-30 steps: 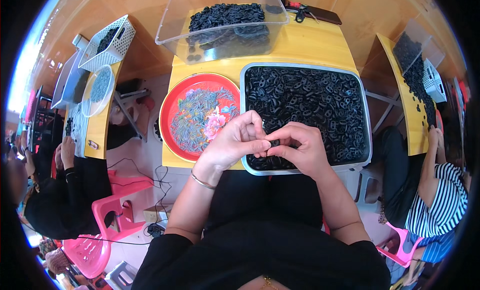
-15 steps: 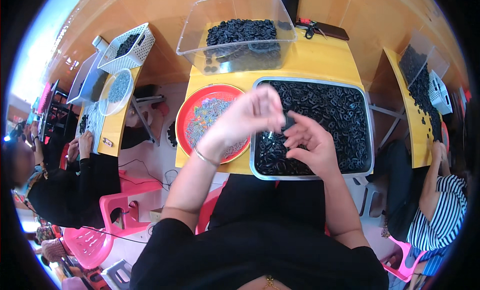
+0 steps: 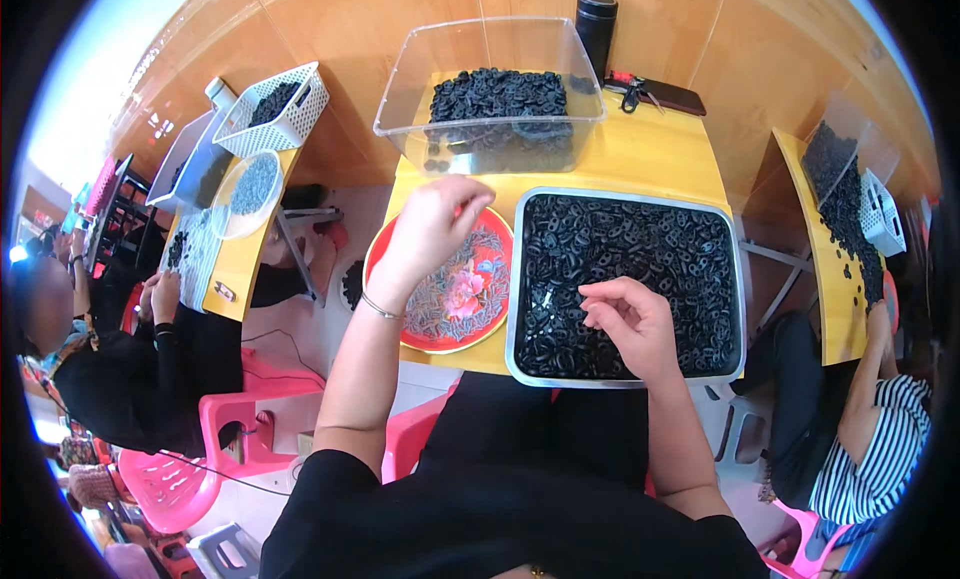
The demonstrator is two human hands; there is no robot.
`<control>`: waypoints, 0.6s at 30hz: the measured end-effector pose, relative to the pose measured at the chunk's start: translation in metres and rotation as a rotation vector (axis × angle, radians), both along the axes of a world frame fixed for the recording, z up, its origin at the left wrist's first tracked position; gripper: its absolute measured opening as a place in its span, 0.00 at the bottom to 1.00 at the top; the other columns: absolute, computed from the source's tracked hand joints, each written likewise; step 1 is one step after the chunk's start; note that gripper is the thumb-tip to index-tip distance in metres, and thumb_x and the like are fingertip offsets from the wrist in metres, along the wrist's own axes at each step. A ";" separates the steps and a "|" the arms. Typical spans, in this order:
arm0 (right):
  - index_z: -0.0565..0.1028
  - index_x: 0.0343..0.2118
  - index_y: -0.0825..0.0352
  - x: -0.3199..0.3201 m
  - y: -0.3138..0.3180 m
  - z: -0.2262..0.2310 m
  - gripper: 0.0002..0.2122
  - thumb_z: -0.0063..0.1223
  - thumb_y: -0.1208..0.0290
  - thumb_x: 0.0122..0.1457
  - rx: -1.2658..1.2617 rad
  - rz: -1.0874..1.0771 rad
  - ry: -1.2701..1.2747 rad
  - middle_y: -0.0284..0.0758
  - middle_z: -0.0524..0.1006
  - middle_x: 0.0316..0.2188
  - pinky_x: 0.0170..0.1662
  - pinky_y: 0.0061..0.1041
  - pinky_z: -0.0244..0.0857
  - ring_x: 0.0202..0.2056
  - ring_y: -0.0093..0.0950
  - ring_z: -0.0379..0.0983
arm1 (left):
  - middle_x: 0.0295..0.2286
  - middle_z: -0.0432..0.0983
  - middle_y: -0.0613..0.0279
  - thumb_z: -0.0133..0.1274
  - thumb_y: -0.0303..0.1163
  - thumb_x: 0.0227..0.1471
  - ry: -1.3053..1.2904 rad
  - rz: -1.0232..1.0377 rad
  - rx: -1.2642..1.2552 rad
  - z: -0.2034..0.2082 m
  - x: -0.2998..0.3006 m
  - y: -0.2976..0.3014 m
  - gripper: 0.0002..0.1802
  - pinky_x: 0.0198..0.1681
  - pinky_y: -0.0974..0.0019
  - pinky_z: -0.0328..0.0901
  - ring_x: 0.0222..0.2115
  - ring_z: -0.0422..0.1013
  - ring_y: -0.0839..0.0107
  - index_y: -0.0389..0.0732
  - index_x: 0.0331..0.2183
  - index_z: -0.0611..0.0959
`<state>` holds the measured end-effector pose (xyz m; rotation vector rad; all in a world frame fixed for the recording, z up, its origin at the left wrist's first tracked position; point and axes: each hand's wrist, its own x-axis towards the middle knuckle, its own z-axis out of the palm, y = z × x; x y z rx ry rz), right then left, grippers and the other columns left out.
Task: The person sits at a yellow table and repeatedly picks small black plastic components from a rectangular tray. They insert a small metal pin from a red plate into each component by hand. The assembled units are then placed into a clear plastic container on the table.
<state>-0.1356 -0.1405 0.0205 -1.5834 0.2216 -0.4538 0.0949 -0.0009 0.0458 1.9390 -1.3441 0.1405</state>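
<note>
Plainly, we see two sorts of small pieces under the hands. Below the right hand (image 3: 640, 329) lie glossy black pieces (image 3: 650, 249), flat rounded links pierced with holes, spread thickly in a rectangular metal tray (image 3: 518, 299) with a smooth, bright rim. Under and to the right of the left hand (image 3: 432, 234), we make out slender grey pieces (image 3: 432, 304), scattered loosely over a round red tray (image 3: 450, 343) printed with a pink flower. Beyond the left hand stands a clear plastic bin (image 3: 500, 151), heaped with more dark pieces behind its thin, hard walls.

Between the two hands, we find the trays' neighbouring edges close together. Past the metal tray's far rim, on the side away from the right hand, a stretch of yellow tabletop (image 3: 640, 149) gives some room; nearer the left hand, the bin's front wall narrows it.

The left hand is raised over the red tray, fingers folded, thumb and forefinger pointing toward the right with a narrow gap; we cannot tell whether they grip anything. The right hand hovers above the black pieces, its fingers curled and its thumb near them; we cannot tell whether something small sits between.
</note>
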 end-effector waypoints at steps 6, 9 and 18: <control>0.75 0.36 0.72 0.002 0.003 -0.001 0.08 0.47 0.81 0.54 0.001 0.040 0.006 0.34 0.73 0.29 0.34 0.16 0.67 0.29 0.19 0.72 | 0.25 0.71 0.56 0.54 0.27 0.40 -0.063 0.127 0.289 -0.059 -0.001 0.026 0.05 0.34 0.59 0.66 0.31 0.70 0.57 0.39 0.25 0.79; 0.75 0.36 0.72 0.001 0.000 -0.003 0.08 0.47 0.82 0.53 -0.011 0.033 0.014 0.34 0.73 0.29 0.34 0.16 0.67 0.29 0.19 0.72 | 0.24 0.71 0.57 0.54 0.27 0.39 -0.094 0.095 0.280 -0.069 -0.007 0.030 0.04 0.34 0.60 0.66 0.30 0.70 0.59 0.40 0.24 0.80; 0.75 0.35 0.71 0.001 0.001 -0.002 0.07 0.47 0.81 0.54 -0.037 0.033 0.019 0.34 0.73 0.28 0.34 0.17 0.67 0.29 0.19 0.72 | 0.25 0.72 0.58 0.51 0.27 0.40 -0.146 0.164 0.404 -0.075 -0.019 0.026 0.07 0.34 0.59 0.66 0.30 0.70 0.59 0.45 0.26 0.82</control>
